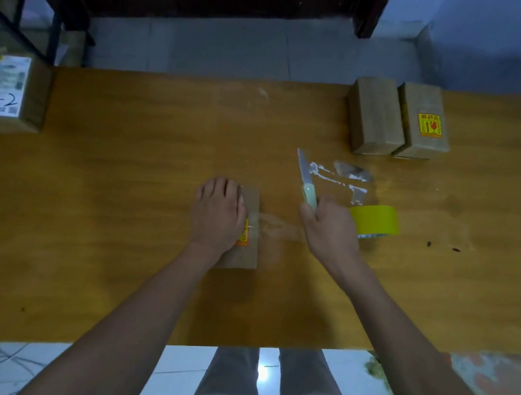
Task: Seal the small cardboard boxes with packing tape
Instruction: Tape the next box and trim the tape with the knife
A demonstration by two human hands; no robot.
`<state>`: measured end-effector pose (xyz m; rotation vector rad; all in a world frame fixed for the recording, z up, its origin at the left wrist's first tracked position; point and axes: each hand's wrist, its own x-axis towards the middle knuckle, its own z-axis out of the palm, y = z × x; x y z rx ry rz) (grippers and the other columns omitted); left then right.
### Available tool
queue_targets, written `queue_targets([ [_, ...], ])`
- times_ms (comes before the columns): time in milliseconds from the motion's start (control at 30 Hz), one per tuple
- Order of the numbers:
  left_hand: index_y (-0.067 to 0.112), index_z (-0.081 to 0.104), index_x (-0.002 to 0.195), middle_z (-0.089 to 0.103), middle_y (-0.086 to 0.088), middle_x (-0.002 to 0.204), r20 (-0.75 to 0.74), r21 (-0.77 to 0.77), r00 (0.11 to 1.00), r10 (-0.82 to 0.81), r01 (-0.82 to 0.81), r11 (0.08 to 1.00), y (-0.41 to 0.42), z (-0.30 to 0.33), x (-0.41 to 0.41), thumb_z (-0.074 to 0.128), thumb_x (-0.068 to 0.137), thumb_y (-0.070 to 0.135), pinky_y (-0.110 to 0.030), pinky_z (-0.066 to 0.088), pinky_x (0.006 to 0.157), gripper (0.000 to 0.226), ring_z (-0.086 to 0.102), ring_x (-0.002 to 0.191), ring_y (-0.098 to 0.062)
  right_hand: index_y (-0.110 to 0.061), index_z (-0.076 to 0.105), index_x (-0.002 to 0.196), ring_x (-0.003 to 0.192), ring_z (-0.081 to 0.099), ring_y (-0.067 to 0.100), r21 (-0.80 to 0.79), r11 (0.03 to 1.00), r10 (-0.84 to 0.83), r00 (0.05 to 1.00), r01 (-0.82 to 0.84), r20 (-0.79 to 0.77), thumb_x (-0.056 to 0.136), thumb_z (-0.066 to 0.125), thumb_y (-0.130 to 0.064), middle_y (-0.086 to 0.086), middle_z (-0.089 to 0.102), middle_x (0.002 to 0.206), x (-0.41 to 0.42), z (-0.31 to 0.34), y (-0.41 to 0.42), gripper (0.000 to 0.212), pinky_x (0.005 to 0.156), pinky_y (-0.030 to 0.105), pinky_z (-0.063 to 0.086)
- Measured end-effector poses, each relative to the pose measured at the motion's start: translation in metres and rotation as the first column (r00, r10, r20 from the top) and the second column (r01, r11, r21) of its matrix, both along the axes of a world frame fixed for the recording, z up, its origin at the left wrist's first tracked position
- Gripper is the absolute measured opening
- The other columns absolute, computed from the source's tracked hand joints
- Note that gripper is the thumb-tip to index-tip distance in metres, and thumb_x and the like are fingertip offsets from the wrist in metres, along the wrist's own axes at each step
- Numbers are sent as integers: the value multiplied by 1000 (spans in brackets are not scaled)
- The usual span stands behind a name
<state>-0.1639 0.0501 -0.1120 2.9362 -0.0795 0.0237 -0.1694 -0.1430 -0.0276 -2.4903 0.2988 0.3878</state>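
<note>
Right now a small cardboard box (248, 230) is lying closed on the wooden bench (117, 172), and everything else can be placed from it. The left hand (218, 214) is lying flat on top of this box, its fingers (219, 186) stretched straight and close together, pressing the lid down and covering most of a yellow sticker (244, 234) on the upper face. A strip of clear tape (276, 226) is running off the box's right edge across the bench toward the right hand (330, 230). That hand, just right of the box, is gripping the pale handle of a utility knife (306, 188) with curled fingers (310, 213), the blade pointing up and away from the person. A yellow roll of packing tape (375, 221) is sitting just beyond the right hand, partly hidden by it. Farther from the box, up and to the right, some crumpled clear tape scraps (350, 175) are lying on the bench. Well beyond those, near the far edge of the bench, two more closed boxes are standing touching side by side: a plain one (376, 116) and one with a yellow sticker (425, 123). What any of the boxes are holding cannot be told, since all are shut. Far to the left of the central box, off the end of the bench, a larger carton (13, 92) with a white printed label is sitting.
</note>
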Motion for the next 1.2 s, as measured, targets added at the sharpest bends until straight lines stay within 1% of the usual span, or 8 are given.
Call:
queue_targets([
  [133,6,56,108,57,-13,110,-18,-10,1000,18,-18,1000,2,-1,-3,41,97,26,-44,42,86,28,51,103,-33,-9,45,95,62,51,29,51,998,-39,999,39,-5,98,47,-27,4,53,67,-35,-7,-2,19,50,35,27],
  [267,6,54,110,56,-13,111,-9,-2,1000,19,-19,1000,3,-3,-6,39,97,26,-44,42,87,28,50,103,-33,-4,45,108,69,61,36,163,979,-111,992,120,-64,100,46,-24,17,63,80,-53,-16,-3,22,57,43,47],
  [333,6,54,110,56,-14,111,-12,-3,1000,22,-22,1000,4,-3,-6,37,97,26,-45,44,86,29,50,103,-33,-3,44,116,74,64,40,196,969,-137,988,149,-75,102,43,-24,21,65,85,-62,-19,-1,26,64,48,51],
  [500,5,53,112,54,-14,110,-23,-19,1000,12,-12,1000,4,-2,-8,29,96,28,-45,44,87,37,49,103,-33,-7,41,125,74,65,35,62,996,-58,996,62,-65,104,37,-30,15,66,84,-87,-38,15,31,56,33,42],
  [733,7,51,113,52,-12,111,-38,-37,999,30,-31,999,4,-3,-8,33,96,26,-43,45,87,31,48,104,-31,-14,42,118,70,66,31,-70,997,31,998,-35,-62,105,25,-34,9,68,79,-108,-59,46,29,54,32,37],
  [833,7,51,111,53,-12,108,-32,-33,999,38,-39,999,0,0,-6,31,96,26,-43,45,85,31,48,101,-30,-14,42,120,69,67,30,-58,998,10,998,-14,-67,105,26,-35,9,69,80,-110,-64,51,31,57,35,44],
  [1067,5,51,108,52,-15,105,-45,-8,998,38,-39,999,0,2,-1,28,93,27,-44,44,83,35,49,98,-33,-11,43,116,63,64,33,-9,995,-94,994,95,49,105,30,-32,11,65,72,-111,-56,31,28,53,31,37],
  [1200,0,52,105,54,-21,102,-45,-4,979,200,-201,980,33,-1,-15,32,92,23,-48,42,87,33,50,97,-39,-10,44,120,69,64,39,4,990,-143,988,143,65,104,30,-31,16,66,78,-111,-48,18,30,57,38,46],
])
